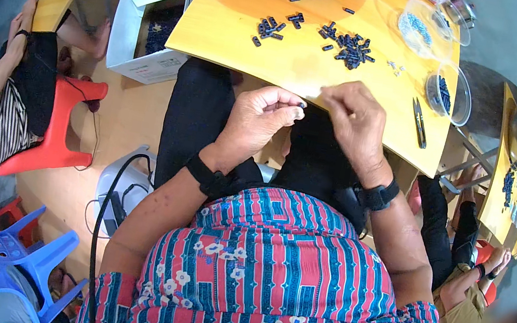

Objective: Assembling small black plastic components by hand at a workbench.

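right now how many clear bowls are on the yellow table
2. One clear bowl sits near the table's far right corner; the other clear bowl sits closer, at the right edge by the snips. Others may lie outside the view.

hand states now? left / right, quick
Left hand: closed, pinching a small dark part at its fingertips.
Right hand: fingers curled, back to the camera at the table edge; cannot tell if it holds anything.

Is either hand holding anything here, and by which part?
The left hand pinches a small dark piece by one end at its fingertips. What the right hand holds cannot be told.
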Available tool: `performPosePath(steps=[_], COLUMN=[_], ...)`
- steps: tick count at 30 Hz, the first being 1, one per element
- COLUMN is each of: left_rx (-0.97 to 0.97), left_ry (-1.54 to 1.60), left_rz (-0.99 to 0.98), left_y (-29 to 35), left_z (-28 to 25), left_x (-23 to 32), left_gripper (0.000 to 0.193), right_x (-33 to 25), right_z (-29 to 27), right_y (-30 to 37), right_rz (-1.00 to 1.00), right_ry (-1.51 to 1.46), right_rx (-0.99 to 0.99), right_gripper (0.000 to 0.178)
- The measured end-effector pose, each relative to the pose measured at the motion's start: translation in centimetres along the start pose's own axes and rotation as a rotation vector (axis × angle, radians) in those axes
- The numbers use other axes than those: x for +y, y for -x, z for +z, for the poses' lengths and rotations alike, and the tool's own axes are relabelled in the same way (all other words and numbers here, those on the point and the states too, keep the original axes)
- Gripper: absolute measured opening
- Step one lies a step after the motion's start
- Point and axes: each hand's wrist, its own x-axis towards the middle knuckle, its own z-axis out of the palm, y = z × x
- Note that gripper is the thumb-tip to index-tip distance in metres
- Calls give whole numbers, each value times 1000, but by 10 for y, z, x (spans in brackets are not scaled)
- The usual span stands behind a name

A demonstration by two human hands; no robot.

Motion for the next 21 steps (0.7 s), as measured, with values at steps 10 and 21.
performPosePath(steps=[10, 21], left_rx=[-56, -83], left_ry=[65, 56], left_rz=[5, -12], left_y=[-4, -7], left_z=[19, 26], left_x=[6, 2], left_gripper=[12, 12], right_x=[52, 57], right_z=[-35, -33], right_y=[-19, -23], right_rz=[354, 235], right_ry=[199, 69], right_rx=[200, 194], right_gripper=[13, 18])
